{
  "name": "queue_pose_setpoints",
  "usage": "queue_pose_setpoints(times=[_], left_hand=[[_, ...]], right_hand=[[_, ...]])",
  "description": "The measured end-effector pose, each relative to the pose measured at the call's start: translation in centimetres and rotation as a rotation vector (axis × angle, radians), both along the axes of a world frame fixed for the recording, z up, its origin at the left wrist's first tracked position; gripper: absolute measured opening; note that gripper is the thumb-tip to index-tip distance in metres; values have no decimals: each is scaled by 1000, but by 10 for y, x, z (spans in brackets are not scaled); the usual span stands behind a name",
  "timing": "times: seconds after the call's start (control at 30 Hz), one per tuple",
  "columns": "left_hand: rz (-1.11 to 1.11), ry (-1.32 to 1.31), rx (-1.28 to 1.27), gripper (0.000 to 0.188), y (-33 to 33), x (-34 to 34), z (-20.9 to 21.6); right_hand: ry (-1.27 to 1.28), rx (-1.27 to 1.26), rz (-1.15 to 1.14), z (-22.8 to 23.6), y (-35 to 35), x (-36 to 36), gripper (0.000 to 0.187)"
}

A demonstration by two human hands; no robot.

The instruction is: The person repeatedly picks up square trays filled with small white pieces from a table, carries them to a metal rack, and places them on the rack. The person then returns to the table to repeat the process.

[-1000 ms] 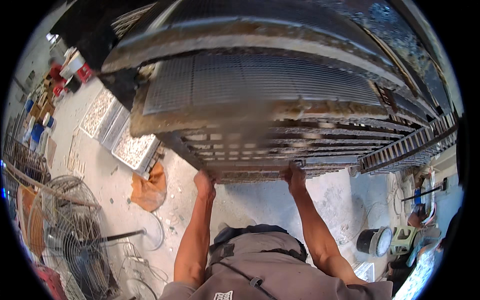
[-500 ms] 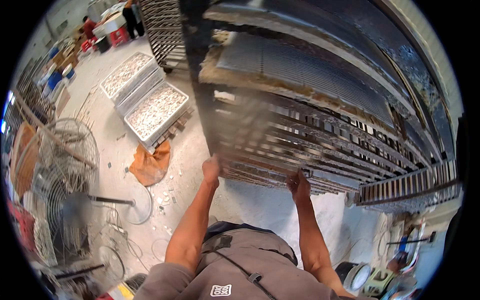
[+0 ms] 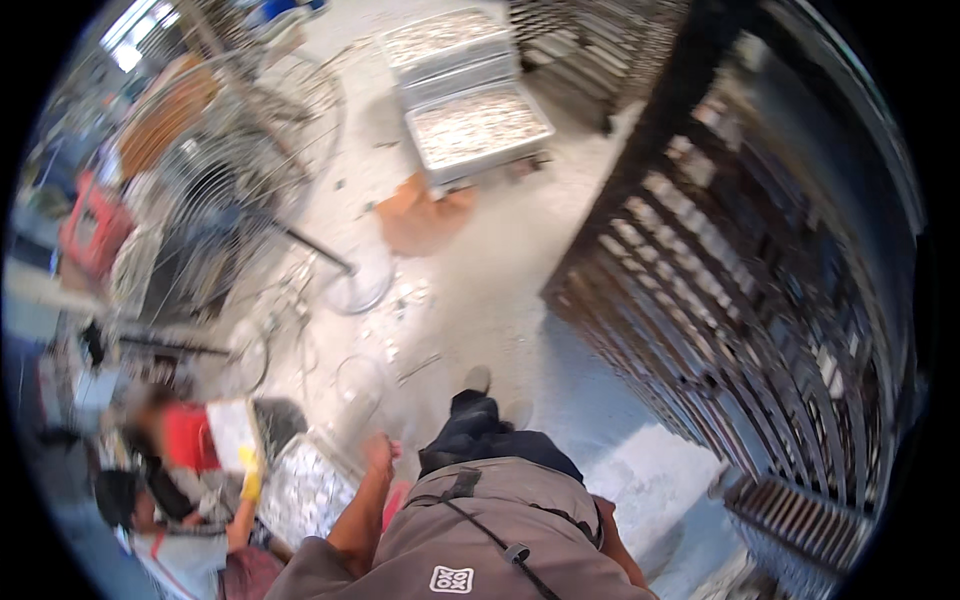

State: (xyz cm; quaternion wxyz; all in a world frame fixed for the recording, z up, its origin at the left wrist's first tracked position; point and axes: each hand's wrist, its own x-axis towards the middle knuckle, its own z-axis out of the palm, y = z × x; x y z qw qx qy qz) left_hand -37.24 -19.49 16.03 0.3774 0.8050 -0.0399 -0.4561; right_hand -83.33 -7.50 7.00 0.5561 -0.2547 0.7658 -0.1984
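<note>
While the person stands on a pale floor (image 3: 490,275), the left grip (image 3: 379,455) extends forward of the waist; through blur, its fingers, spread or curled, cannot be told.

Right grip: out of sight by the right hip, state untellable.

Dark slatted rack (image 3: 715,270): right of the left grip and well apart.

Shallow tray (image 3: 338,456) of pale pieces: near the left grip, on its left.

Reddish item (image 3: 395,502): just behind the left grip, perhaps plastic, mostly covered.

Co-worker (image 3: 180,560), dark cap: farther left of the grip, one yellow glove (image 3: 251,483) against a pale board (image 3: 232,430).

Beyond the left grip: orange cloth (image 3: 425,220); past it, two white crates (image 3: 480,163) of small pieces.

Wire-guarded fan (image 3: 205,185): beyond the grip, leftward.
</note>
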Motion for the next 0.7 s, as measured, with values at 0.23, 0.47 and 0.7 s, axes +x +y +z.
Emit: queue_pose_setpoints(times=[0.23, 0.47, 0.7], left_hand=[[309, 50, -44, 24, 97, -12, -6], [404, 30, -71, 24, 43, -25, 18], [428, 112, -172, 25, 46, -12, 7]], right_hand=[[207, -560, 701, 6, -44, -4, 23], [-620, 13, -450, 37, -170, -1, 30], [-479, -65, -221, -11, -184, -39, 19]])
